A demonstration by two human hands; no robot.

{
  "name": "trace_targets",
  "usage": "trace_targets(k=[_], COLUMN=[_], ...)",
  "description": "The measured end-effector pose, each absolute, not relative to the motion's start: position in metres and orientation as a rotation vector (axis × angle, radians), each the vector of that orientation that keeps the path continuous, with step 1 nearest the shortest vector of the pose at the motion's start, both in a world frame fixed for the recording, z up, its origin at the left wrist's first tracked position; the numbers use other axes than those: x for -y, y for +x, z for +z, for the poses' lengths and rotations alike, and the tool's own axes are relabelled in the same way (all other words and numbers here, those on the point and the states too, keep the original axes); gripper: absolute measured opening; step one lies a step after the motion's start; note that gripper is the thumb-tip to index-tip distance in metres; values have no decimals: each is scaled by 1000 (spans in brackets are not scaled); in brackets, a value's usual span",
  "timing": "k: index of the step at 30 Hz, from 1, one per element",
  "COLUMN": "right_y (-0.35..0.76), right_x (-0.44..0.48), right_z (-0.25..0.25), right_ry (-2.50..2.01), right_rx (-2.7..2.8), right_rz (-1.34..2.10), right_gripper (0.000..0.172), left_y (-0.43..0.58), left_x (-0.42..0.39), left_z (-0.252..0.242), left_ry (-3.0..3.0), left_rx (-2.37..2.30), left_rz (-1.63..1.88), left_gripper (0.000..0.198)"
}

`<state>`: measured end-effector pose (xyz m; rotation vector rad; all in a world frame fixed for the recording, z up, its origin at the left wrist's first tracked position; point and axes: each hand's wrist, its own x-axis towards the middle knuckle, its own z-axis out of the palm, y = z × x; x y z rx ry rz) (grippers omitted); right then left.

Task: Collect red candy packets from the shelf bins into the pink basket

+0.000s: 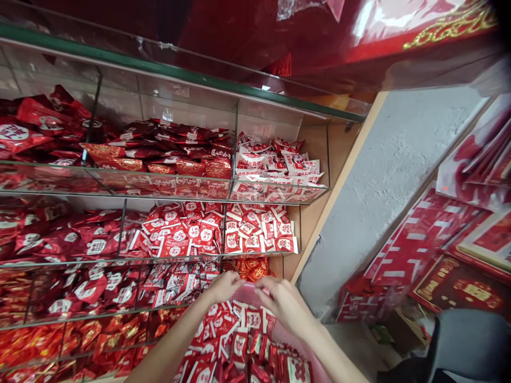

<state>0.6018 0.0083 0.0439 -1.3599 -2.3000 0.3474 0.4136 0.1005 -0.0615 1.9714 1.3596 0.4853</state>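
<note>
A pink plastic basket [285, 340] sits low in front of me, filled with small red and white candy packets [239, 343]. My left hand [225, 285] is at the far left of its rim, fingers curled over the edge. Across from it, my right hand [279, 300] bends its fingers over the far right of the rim. Both hands look closed on the basket, though the fingertips are partly hidden. Just beyond them, orange-red packets [253, 267] lie in a lower shelf compartment.
Glass-fronted shelves [171, 259] with dividers hold several heaps of red packets. A wooden side panel [339, 186] and grey wall [371, 175] stand to the right. Red packaged decorations [415, 239] and a dark grey chair-like object [471, 340] are further right. A large red wrapped item hangs overhead.
</note>
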Motion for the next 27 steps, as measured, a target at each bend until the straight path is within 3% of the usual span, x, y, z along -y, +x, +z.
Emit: trace_targets(k=[5, 11, 27], right_y=[583, 557, 562], right_x=[-46, -77, -97], right_z=[90, 95, 105], right_ry=[-1170, -1259, -1207], right_rx=[2143, 2167, 2047], right_rz=[-35, -316, -341], right_gripper=[15, 10, 21], left_y=[413, 413, 413], left_x=[-99, -100, -97], left_z=[-59, -61, -57], left_ry=[1974, 1992, 1950], left_rx=[-1352, -1397, -1393], left_rz=[498, 499, 446], left_gripper=[45, 45, 44])
